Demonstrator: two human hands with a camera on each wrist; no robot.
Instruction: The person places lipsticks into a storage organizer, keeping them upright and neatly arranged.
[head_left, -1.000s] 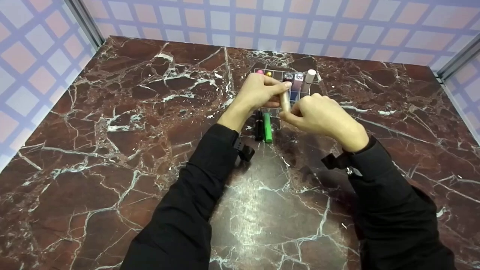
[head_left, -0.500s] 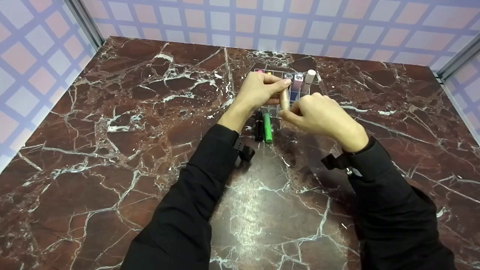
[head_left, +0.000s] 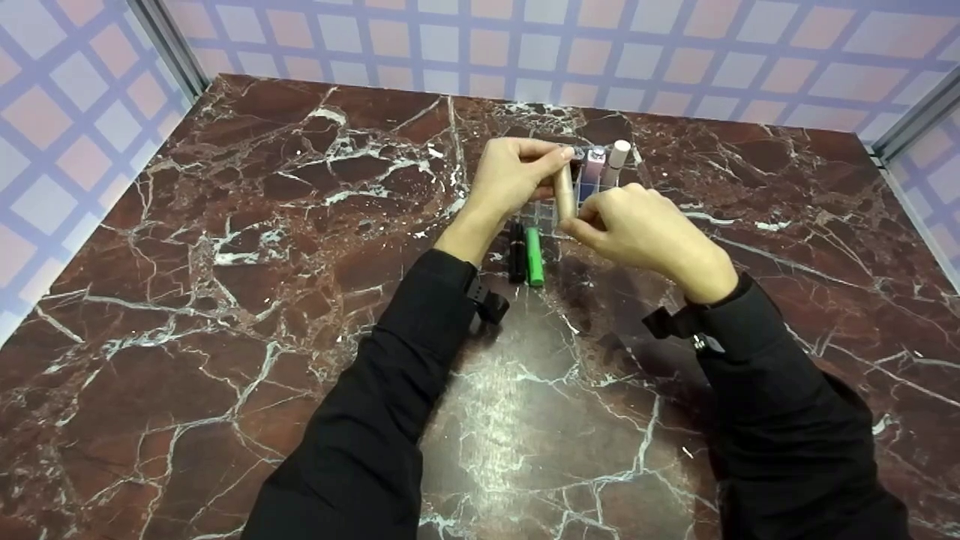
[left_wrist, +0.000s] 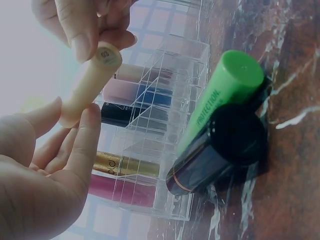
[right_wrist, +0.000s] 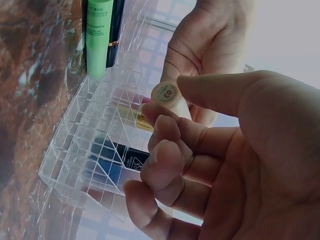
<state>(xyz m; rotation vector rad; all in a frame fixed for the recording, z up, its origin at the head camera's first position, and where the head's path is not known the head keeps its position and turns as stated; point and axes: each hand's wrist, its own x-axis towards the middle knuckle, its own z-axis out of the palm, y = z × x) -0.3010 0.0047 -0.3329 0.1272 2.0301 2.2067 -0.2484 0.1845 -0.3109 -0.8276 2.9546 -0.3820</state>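
A cream lipstick-like tube (head_left: 565, 196), marked 03 on its near end, is pinched between my two hands over the front of a clear divided holder (right_wrist: 64, 150). My left hand (head_left: 508, 176) grips the tube's far end with thumb and fingers. At the marked end, my right hand (head_left: 645, 229) pinches it between thumb and index finger, its other fingers curled loosely in the right wrist view. In the holder stand a gold tube (left_wrist: 134, 165), a magenta one (left_wrist: 122, 190), a black one (left_wrist: 120, 114), a pink-and-blue one (left_wrist: 120, 91) and a pale white-capped one (head_left: 617, 160).
A green tube (head_left: 534, 259) and a black tube with a gold band (head_left: 517, 259) lie side by side on the marbled table (head_left: 247, 330), just in front of the holder. Patterned panels (head_left: 450, 45) rise behind the table and at its sides.
My left hand and the far end of the cream tube have shifted slightly left, tilting the tube. The hand now covers the pink and gold tops in the head view. My right hand stays almost still.
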